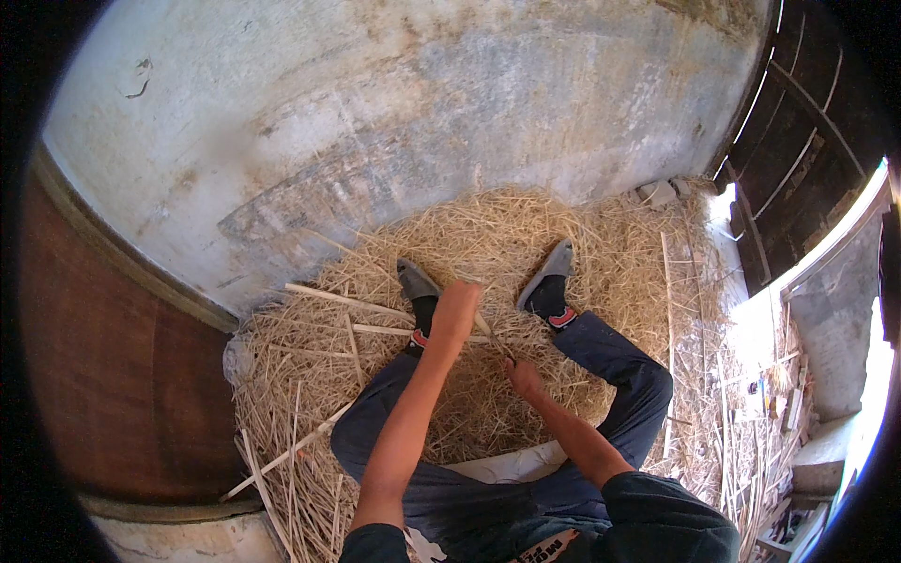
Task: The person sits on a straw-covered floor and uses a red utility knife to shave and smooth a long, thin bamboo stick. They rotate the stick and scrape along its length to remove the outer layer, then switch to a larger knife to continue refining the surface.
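Note:
Between my knees, my two hands meet over a bed of pale shavings. My left hand (458,308), farther out, is closed on a thin pale strip of wood or bamboo (482,325) that slants down toward my right hand. Closer to my body, my right hand (526,377) is wrapped round the dark handle of a slim tool that looks like a knife (504,353). Its tip lies at the strip's lower end; whether they touch is too small to tell. My fingers hide most of the handle and the strip's upper end.
Straw-like shavings (507,225) cover the floor around my grey shoes. Longer pale strips (343,298) lie at left, and more (727,413) at right. A stained wall (422,113) rises ahead, a brown wooden panel (131,366) stands left, and a dark slatted panel (807,122) stands far right.

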The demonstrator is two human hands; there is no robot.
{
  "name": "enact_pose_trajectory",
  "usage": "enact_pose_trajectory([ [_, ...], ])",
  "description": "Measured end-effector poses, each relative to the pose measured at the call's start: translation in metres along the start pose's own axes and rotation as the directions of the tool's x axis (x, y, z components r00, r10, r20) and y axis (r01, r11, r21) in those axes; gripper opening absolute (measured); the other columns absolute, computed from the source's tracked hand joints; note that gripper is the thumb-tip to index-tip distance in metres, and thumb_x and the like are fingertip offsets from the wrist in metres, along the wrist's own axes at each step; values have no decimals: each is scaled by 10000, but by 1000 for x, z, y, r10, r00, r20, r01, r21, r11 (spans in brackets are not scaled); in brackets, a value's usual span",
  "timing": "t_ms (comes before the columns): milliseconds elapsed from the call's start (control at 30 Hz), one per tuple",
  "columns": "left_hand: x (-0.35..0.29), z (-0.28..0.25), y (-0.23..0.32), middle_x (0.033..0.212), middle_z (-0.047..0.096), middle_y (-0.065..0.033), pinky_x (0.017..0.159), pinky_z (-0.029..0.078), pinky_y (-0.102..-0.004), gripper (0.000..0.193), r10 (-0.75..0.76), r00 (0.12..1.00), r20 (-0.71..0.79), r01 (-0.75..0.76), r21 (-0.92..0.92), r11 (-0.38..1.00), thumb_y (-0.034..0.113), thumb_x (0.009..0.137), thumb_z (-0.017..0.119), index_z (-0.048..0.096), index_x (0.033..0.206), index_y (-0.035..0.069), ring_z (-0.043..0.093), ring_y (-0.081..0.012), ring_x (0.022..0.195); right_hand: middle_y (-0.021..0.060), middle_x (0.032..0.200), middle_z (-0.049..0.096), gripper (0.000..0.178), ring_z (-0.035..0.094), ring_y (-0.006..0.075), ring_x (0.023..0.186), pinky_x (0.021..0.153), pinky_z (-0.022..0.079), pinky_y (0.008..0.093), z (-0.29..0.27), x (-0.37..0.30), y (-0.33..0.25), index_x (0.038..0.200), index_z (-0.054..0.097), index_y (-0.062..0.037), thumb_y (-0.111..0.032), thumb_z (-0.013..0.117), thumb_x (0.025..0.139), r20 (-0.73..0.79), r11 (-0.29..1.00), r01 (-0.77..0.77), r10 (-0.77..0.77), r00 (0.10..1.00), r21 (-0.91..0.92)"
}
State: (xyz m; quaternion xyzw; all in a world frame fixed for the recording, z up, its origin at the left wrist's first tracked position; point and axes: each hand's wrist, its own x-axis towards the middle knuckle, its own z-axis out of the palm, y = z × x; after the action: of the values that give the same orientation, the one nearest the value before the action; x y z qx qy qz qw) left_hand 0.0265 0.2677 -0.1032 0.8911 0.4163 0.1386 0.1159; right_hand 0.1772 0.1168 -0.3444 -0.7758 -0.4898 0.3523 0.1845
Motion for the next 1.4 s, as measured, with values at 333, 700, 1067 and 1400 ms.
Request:
enact_pose_trajectory([
  [333, -16, 3, -28, 677, 246, -103, 628, 237, -430, 405, -36, 997, -63, 15, -306, 952, 25, 959, 618, 319, 689, 65, 306, -266, 584, 177, 676, 628, 759, 619, 338, 616, 629, 504, 538, 6, 15, 12, 782, 680, 22, -597, 367, 1090, 47, 992, 34, -28, 998, -118],
  [700, -31, -2, -33, 663, 291, -129, 587, 279, -453, 390, -44, 994, -96, 13, -305, 952, -1, 954, 632, 341, 698, 41, 299, -262, 559, 121, 694, 582, 679, 535, 288, 561, 574, 440, 482, 53, 34, 38, 931, 627, -26, -627, 352, 1083, 150, 966, -123, 90, 985, 229],
  [1067, -27, -5, -24, 647, 340, -158, 582, 311, -460, 380, -20, 1000, 4, 21, -224, 974, 22, 959, 655, 388, 689, 32, 407, -307, 600, 272, 876, 713, 717, 708, 431, 812, 734, 565, 555, -38, 5, -8, 965, 711, 91, -543, 400, 1090, 173, 982, 72, -41, 984, -176],
  [1400, -36, -9, -32, 764, 562, -193, 632, 414, -515, 239, -80, 997, -15, 73, -265, 961, -12, 857, 776, 551, 777, 7, 564, -345, 700, 271, 909, 725, 707, 719, 432, 860, 778, 586, 557, -56, 7, -9, 940, 721, 86, -524, 401, 1096, 143, 913, 164, -118, 983, -374],
])
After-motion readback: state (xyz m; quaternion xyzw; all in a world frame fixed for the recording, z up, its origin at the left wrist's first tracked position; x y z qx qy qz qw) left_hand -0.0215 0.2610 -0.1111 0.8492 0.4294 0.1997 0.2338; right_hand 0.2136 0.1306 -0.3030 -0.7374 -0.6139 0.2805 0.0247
